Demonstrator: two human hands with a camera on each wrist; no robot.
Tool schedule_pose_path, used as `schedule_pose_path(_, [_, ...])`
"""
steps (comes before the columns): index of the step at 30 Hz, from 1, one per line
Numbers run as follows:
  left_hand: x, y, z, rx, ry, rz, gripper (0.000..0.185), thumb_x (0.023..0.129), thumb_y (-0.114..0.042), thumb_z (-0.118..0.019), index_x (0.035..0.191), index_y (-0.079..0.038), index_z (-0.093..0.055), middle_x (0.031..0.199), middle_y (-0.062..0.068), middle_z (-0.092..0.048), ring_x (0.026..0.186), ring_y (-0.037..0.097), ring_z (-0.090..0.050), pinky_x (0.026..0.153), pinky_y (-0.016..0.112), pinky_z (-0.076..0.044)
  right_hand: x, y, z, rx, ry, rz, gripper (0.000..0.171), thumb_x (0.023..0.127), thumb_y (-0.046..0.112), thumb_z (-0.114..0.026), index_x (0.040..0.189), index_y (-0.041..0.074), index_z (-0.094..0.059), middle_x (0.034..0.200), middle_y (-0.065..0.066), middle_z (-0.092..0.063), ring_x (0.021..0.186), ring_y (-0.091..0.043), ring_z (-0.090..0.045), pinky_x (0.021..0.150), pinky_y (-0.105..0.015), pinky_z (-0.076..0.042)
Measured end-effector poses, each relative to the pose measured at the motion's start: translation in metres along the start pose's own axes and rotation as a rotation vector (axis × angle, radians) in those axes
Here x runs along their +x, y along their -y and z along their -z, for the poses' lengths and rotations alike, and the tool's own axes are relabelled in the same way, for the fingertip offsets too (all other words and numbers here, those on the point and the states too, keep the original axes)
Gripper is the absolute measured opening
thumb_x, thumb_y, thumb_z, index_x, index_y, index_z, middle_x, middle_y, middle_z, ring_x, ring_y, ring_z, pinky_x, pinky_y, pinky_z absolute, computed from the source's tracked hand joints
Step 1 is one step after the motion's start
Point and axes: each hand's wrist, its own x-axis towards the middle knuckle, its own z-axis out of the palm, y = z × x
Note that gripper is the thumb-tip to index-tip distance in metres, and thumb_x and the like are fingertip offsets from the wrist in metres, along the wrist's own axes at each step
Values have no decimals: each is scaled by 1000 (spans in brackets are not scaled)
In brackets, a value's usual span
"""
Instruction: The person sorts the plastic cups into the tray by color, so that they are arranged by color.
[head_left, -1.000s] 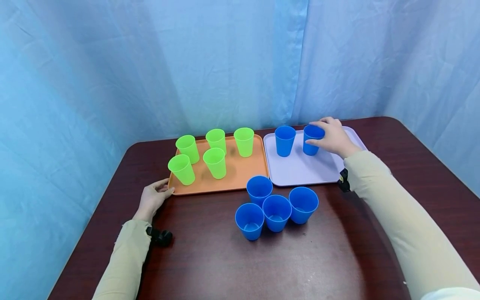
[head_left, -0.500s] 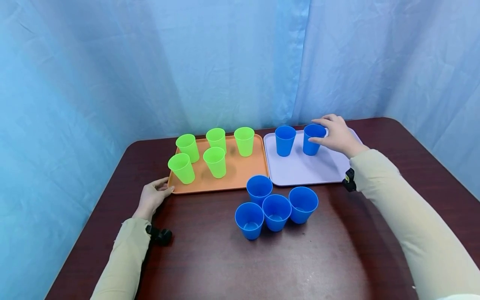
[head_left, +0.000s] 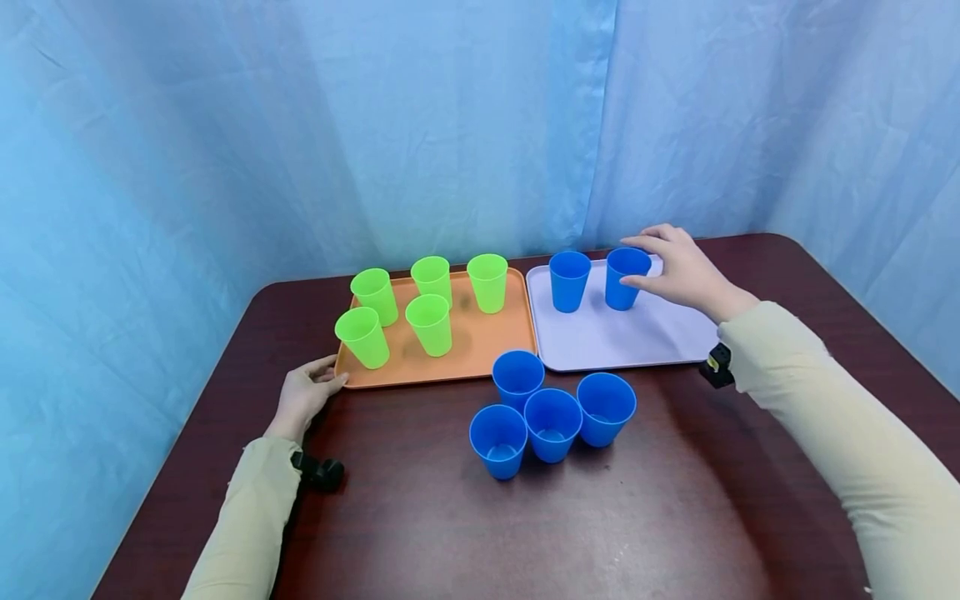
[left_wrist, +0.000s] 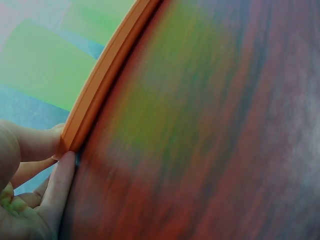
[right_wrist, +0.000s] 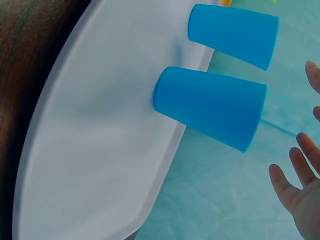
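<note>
My left hand pinches the front left corner of an orange tray; the left wrist view shows thumb and finger on either side of the tray's rim. Several light green cups stand upright on this tray. On the lilac tray to its right are two upright blue cups, a left one and a right one. My right hand is beside the right cup, fingers spread. In the right wrist view this cup stands apart from the fingers, with nothing held.
Several more blue cups stand upright in a close group on the dark wooden table, in front of where the trays meet. Light blue curtains hang right behind the table's back edge.
My right hand has let go of the right blue cup and drawn back to the right, fingers spread. The left hand and both trays have stayed in place.
</note>
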Motion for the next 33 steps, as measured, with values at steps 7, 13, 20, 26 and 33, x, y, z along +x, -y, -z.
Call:
schedule_pose_path(7, [-1,-1,2,5,-5,3,53,93,-15,-61,142,-4,-44,129,21,-49,119,31,-51,90,30,-46,-8,11,7,11,-28,71,56,80,15,-75,130,1,-55,127,-24,-47,117,-41,-40,89,-60,-42])
schedule_pose_path(13, [-1,-1,2,6,-7,0,53,93,-15,-61,142,-5,-44,129,20,-50,118,30,-52,84,23,-46,-16,20,13,27,-62,152,54,78,11,-78,127,0,-58,122,-22,-50,113,-37,-45,88,-57,-45])
schedule_pose_path(20, [-1,-1,2,1,-1,4,53,93,-14,-60,142,-5,-44,129,20,-50,118,29,-51,80,18,-45,-27,29,19,31,-89,230,53,76,8,-78,125,0,-59,118,-19,-53,109,-34,-50,81,-52,-51])
schedule_pose_path(26, [0,-2,2,4,3,-4,53,93,-15,-60,142,-5,-44,130,21,-49,120,30,-51,84,22,-46,-39,39,21,12,-101,328,56,72,7,-81,123,-1,-60,116,-18,-56,104,-31,-55,74,-47,-53])
schedule_pose_path(33, [-1,-2,3,6,7,-8,53,93,-15,-60,142,-5,-44,130,21,-50,119,30,-51,79,17,-45,-50,49,17,8,-134,482,59,66,7,-85,120,2,-63,113,-13,-59,100,-26,-57,74,-41,-50])
